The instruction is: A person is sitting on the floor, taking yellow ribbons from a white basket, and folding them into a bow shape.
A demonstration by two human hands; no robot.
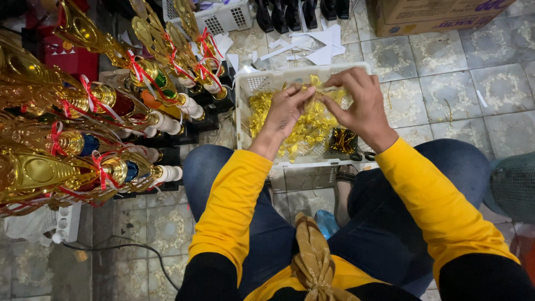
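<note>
gold piece [319, 87] | small, shiny | pinched btwn left hand [285, 110] & right hand [359, 106]

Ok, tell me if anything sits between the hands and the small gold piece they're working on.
Nothing visible does. The left hand and right hand already pinch the small gold piece between their fingertips, above the white basket of gold pieces.

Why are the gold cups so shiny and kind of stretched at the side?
Head view: bright light glares off the gold trophies, and the wide lens bends them at the left edge; both hands, left hand and right hand, over the white basket, stay fairly sharp.
</note>
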